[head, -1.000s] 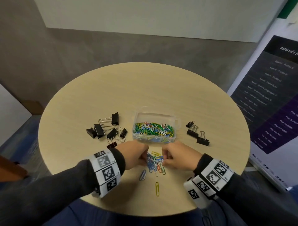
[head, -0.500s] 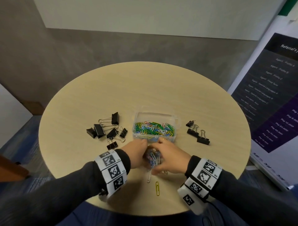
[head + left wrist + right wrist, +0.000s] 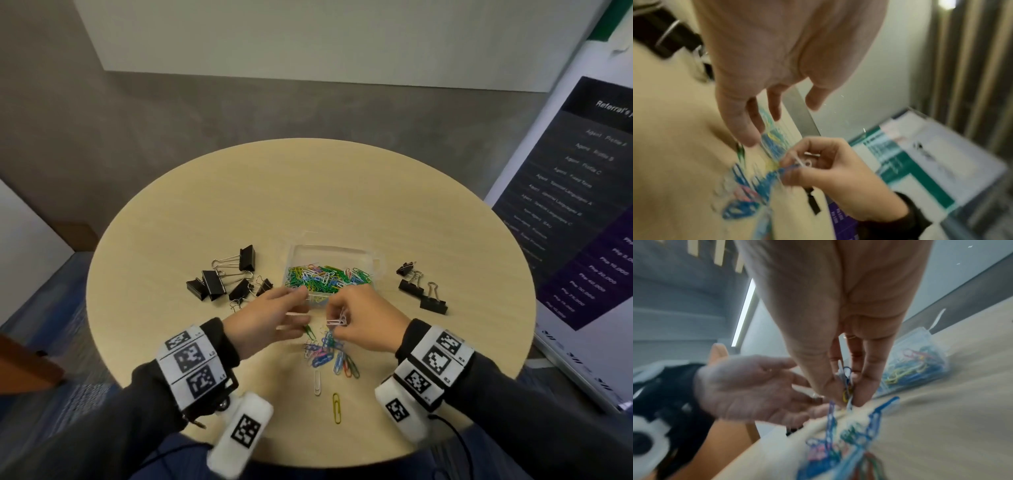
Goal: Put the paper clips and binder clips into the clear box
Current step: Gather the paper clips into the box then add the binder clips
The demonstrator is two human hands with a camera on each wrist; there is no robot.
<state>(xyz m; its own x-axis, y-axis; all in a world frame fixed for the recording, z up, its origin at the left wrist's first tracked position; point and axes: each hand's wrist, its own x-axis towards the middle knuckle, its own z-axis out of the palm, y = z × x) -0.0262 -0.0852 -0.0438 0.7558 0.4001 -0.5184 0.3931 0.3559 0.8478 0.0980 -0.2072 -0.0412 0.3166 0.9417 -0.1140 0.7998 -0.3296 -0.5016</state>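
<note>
The clear box (image 3: 375, 265) sits mid-table, holding many coloured paper clips (image 3: 325, 281). Just in front of it my right hand (image 3: 356, 325) pinches a few paper clips (image 3: 845, 382) between thumb and fingers, lifted a little above a loose pile of paper clips (image 3: 330, 354) on the table. My left hand (image 3: 270, 322) hovers beside it with fingers straight and spread, holding nothing; its palm (image 3: 748, 386) faces the right hand. Black binder clips lie in two groups: several at the left (image 3: 226, 277) and three at the right (image 3: 423, 291).
A white paper clip (image 3: 318, 382) and a yellow one (image 3: 337, 407) lie alone near the front edge of the round wooden table (image 3: 342, 198). A printed banner (image 3: 582, 205) stands at the right. Dark floor surrounds the table.
The hands, cupped together over the pile, have parted. My left hand has opened and drawn left; my right hand has risen with a few clips, uncovering the pile.
</note>
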